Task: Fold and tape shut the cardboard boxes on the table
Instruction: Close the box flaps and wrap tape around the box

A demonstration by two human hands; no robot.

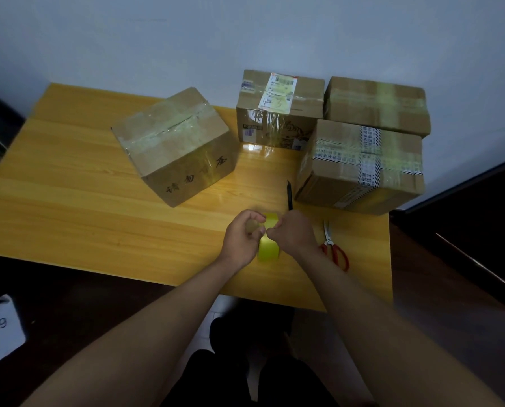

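Single head-worn view, wide-angle, looking forward and steeply down from above the near edge of the bench (69,183). Forearms enter from the bottom; far wall (245,30) fills the top, floor (465,289) shows at both sides. Edges bow outward.

On the table (69,177), the tape roll (269,245) sits near the front edge at 6 o'clock, between the left hand (242,236) and right hand (294,233). Scissors (333,248) lie just beside it at 3 o'clock, a pen (289,195) at 1 o'clock. One box (175,142) stands at 11 o'clock; three boxes (363,160) cluster at 1 to 2 o'clock against the wall (157,39).
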